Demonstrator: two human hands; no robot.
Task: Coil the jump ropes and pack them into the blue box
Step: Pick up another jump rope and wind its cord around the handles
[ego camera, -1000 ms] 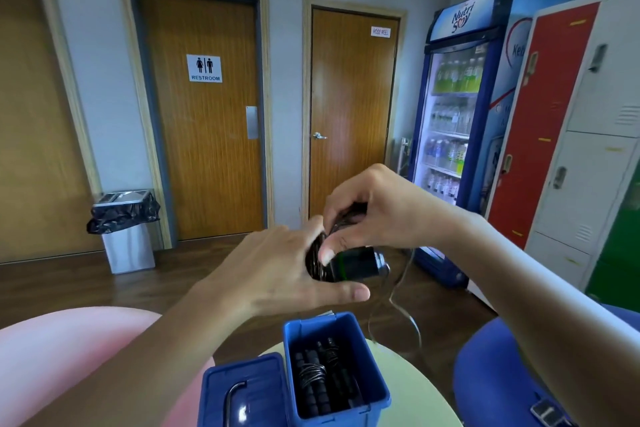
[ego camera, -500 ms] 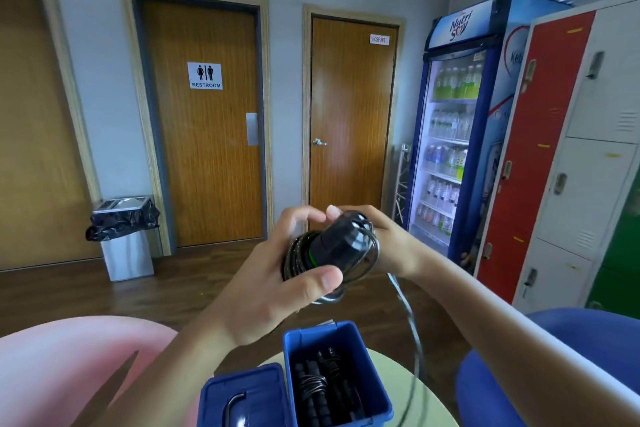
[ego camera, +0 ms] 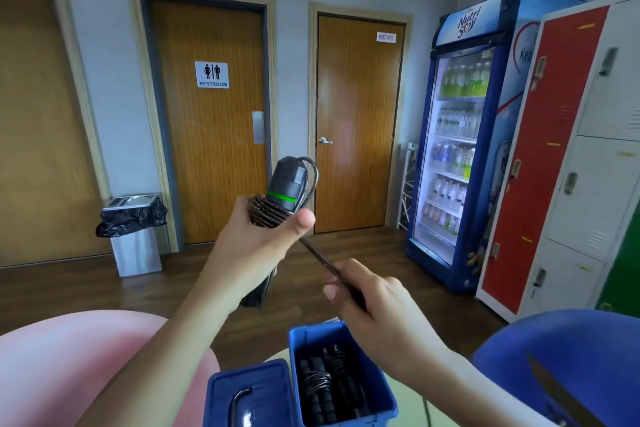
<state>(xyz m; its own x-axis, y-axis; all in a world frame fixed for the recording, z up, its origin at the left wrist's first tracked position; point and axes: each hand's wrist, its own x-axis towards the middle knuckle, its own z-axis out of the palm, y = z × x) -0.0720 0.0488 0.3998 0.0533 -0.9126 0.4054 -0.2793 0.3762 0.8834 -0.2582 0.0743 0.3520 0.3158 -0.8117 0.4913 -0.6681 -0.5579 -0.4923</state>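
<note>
At centre, left hand (ego camera: 256,246): clamped around black jump-rope handles (ego camera: 284,189), ribbed grip, green ring, cord wound round.
Right hand (ego camera: 372,302): at 5 o'clock of the left, pinched on the taut cord (ego camera: 317,255).
Blue box (ego camera: 377,388): plastic, at 6 o'clock, open, holding coiled ropes (ego camera: 325,385); lid (ego camera: 247,392) touching its left side, it seems.
Writing: "RESTROOM" sign (ego camera: 212,74); "Nutri Soy" fridge (ego camera: 467,135).

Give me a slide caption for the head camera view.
Left hand grips jump rope handles; right hand pulls cord above blue box.

head view | looks forward-down | close over blue box (ego camera: 341,340)
</note>
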